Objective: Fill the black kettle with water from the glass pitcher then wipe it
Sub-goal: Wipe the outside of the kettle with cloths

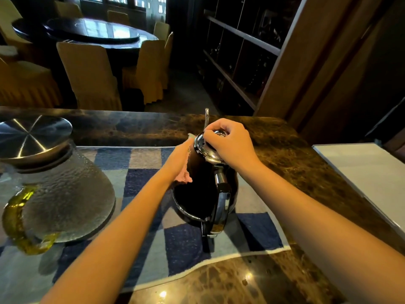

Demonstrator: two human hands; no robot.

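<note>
At the middle of the worktop (285, 163), on a checked towel (151, 218): one black kettle (201, 185), handle (221, 207) turned to 6 o'clock, thin spout (206, 119) rising at 12 o'clock.

Right hand (229, 142): on top of the kettle, fingers curled over the knob of the lid (202, 149) and gripping it.

Left hand (179, 157): against the kettle's side at 9 o'clock, with a pink cloth (185, 176) between palm and black wall. Its fingers are hidden behind the kettle, so how far they curl cannot be told.

Glass pitcher (68, 194): well apart from the kettle at 9 o'clock, on the same towel. Dimpled clear body, flat steel cover (32, 137), yellow-green glass grip (16, 216) toward 7 o'clock.

Surface: dark brown marbled stone, polished, with bright spots of light near 6 o'clock. The towel is in dark blue, pale blue and grey squares with a white edge. A white board (363, 172) lies at 3 o'clock.

Room: dim. Beyond the worktop toward 11 o'clock, a round table (94, 31) with a glossy dark top, ringed by chairs (89, 77) in yellow covers. Dark shelving (238, 53) at 1 o'clock.

Kettle, appearance: gloss black body widening to the base, chrome rim at the foot, chrome lid with small holes, chrome and black handle.
</note>
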